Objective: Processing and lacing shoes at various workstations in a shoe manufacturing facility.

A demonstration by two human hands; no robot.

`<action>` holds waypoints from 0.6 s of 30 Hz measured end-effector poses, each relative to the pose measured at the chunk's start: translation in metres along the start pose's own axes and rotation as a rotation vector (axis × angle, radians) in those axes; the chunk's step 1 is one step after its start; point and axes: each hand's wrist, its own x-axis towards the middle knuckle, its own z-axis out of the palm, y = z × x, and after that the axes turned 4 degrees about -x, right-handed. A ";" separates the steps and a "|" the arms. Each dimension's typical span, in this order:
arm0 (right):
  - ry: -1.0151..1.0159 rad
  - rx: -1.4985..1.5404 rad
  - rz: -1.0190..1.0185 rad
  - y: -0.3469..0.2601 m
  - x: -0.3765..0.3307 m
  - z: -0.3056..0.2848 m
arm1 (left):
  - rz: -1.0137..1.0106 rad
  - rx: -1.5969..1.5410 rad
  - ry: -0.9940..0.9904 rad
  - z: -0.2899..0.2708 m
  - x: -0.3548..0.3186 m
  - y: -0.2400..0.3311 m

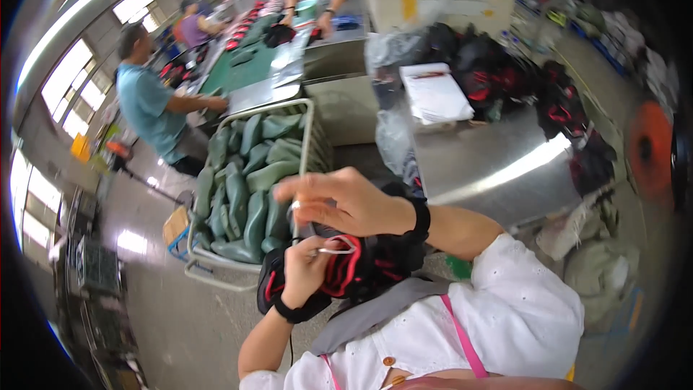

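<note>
Honestly can't read a single word or number in this shot. Closest I get is the pale cabinet [446, 11] well beyond the right hand's fingers [317, 186], a bit to their right: there's faint scrawl across its side, beside a strip of yellow tape [408, 0], but it's way too washed out to decipher. Then there's the white paper pad [438, 98] on the metal tabletop [491, 162], nearer than the cabinet but also past those fingers and off to their right. Can't tell if its top sheet has writing.
</note>
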 end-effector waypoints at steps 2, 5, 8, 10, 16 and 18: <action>0.152 -0.200 0.160 0.005 -0.008 -0.029 | 0.008 -0.084 0.151 -0.001 -0.003 -0.003; 0.212 -0.140 0.324 0.031 -0.033 -0.037 | 0.036 -0.022 0.150 -0.008 0.006 -0.002; -0.282 -0.143 0.106 0.035 -0.051 0.002 | 0.012 -0.097 0.134 0.003 0.024 -0.009; -0.240 -0.334 0.133 0.046 -0.055 0.003 | 0.118 0.107 0.089 0.005 0.032 -0.004; -0.378 0.008 0.319 0.056 -0.040 -0.007 | 0.017 -0.066 0.116 -0.002 0.023 -0.008; -0.408 -0.075 0.252 0.053 -0.031 0.005 | 0.039 -0.060 0.153 -0.006 0.020 -0.011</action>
